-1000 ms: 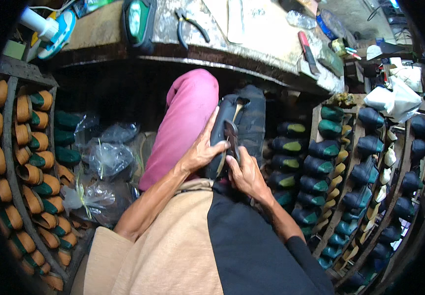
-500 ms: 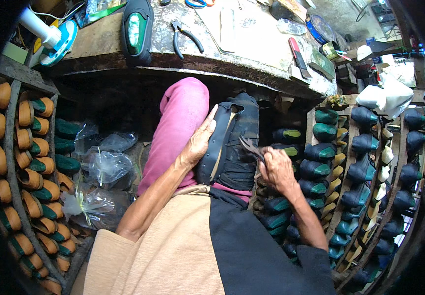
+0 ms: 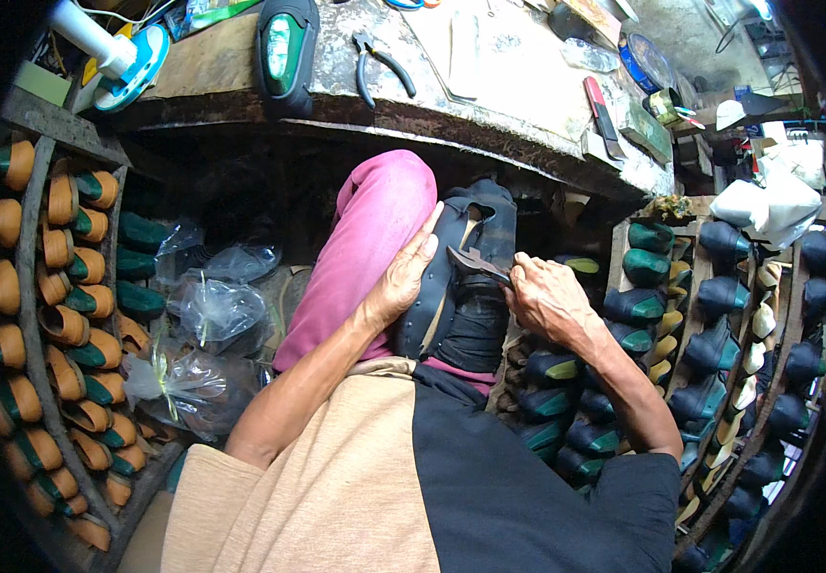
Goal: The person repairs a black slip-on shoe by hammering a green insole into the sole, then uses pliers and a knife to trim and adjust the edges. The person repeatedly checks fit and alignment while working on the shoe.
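A dark shoe upper [image 3: 407,325] on a last lies in my lap, its underside up, with a pale strip down the middle and dots along the turned-in edge. My left hand [image 3: 411,272] rests along its left side, fingers stretched out flat between the shoe and my pink-covered thigh. In my right hand [image 3: 545,291] are metal lasting pincers [image 3: 475,263], fingers wrapped round the handles. The jaws reach over the shoe's right edge near its upper end; whether they bite the leather I cannot tell. A dark cloth [image 3: 480,325] covers my right thigh.
On the worn workbench [image 3: 432,110] ahead are a dark shoe on a last [image 3: 285,57], black cutting pliers [image 3: 375,67] and a red-handled knife [image 3: 604,116]. Racks of tan-and-green lasts [image 3: 74,296] stand left, racks of dark shoes [image 3: 647,301] right. Clear plastic bags [image 3: 208,310] lie left of my leg.
My right hand has brought the pincers leftward and slightly up, from beside the shoe to over its right edge. My left hand stays along the shoe. The whole view has shifted slightly.
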Demonstrator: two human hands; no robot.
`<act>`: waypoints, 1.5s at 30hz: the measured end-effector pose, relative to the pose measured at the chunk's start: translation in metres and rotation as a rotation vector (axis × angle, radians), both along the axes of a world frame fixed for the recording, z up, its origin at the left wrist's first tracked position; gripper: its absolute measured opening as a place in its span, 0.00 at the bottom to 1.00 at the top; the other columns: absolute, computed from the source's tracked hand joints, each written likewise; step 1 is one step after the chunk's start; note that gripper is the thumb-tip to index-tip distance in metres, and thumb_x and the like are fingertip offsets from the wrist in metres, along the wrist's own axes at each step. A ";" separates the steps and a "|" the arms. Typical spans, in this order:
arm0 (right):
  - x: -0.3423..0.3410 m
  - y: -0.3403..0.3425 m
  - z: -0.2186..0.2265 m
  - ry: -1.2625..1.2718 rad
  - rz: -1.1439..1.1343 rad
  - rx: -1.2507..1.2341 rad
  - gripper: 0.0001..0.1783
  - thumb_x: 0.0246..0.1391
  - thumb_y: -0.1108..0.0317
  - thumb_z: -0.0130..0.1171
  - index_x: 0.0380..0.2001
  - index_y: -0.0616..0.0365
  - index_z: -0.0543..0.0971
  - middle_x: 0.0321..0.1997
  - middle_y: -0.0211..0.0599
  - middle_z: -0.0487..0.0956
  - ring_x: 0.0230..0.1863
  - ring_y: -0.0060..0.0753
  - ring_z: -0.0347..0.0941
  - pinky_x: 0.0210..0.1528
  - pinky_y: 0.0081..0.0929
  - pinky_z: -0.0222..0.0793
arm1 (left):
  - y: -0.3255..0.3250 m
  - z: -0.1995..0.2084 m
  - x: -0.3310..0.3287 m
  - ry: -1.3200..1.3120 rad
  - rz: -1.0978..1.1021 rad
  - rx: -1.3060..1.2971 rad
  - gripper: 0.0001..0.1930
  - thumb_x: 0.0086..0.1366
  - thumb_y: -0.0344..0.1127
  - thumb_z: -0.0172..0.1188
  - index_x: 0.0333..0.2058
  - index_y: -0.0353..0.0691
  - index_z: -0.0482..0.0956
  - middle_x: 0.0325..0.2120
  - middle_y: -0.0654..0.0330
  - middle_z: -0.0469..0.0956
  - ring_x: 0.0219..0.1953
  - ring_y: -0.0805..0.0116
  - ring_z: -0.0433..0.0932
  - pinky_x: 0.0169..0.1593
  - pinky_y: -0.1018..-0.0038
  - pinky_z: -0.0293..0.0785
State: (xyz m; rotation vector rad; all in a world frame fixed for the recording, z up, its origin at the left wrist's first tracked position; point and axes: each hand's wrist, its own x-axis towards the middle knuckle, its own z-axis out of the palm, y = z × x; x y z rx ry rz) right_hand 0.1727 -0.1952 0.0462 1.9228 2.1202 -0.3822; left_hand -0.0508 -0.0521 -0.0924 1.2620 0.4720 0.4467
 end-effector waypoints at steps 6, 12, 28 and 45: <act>-0.019 -0.033 -0.010 0.146 -0.253 0.013 0.20 0.75 0.54 0.65 0.37 0.62 0.80 0.33 0.54 0.84 0.31 0.59 0.86 0.36 0.54 0.82 | -0.006 0.007 0.004 0.069 0.029 0.084 0.34 0.93 0.51 0.41 0.87 0.40 0.56 0.85 0.45 0.62 0.88 0.50 0.56 0.88 0.63 0.48; -0.048 -0.041 -0.023 1.074 -1.017 -0.335 0.31 0.83 0.51 0.58 0.28 0.64 0.81 0.20 0.44 0.84 0.21 0.42 0.83 0.25 0.45 0.70 | -0.010 0.014 0.014 0.249 0.042 0.084 0.36 0.90 0.54 0.52 0.87 0.47 0.59 0.83 0.43 0.66 0.86 0.47 0.62 0.86 0.60 0.53; -0.032 0.039 -0.018 0.469 -0.589 -0.124 0.23 0.76 0.56 0.64 0.36 0.70 0.81 0.27 0.68 0.80 0.32 0.78 0.80 0.37 0.62 0.75 | 0.002 -0.006 0.011 0.133 0.037 0.184 0.46 0.82 0.44 0.67 0.88 0.41 0.52 0.84 0.40 0.60 0.87 0.45 0.57 0.87 0.56 0.53; 0.182 0.228 -0.061 0.176 -0.786 0.658 0.11 0.69 0.63 0.72 0.51 0.47 0.92 0.35 0.38 0.90 0.35 0.32 0.85 0.40 0.39 0.78 | 0.017 -0.002 0.010 0.066 -0.007 -0.114 0.47 0.81 0.42 0.69 0.89 0.47 0.51 0.85 0.43 0.61 0.86 0.49 0.60 0.87 0.61 0.54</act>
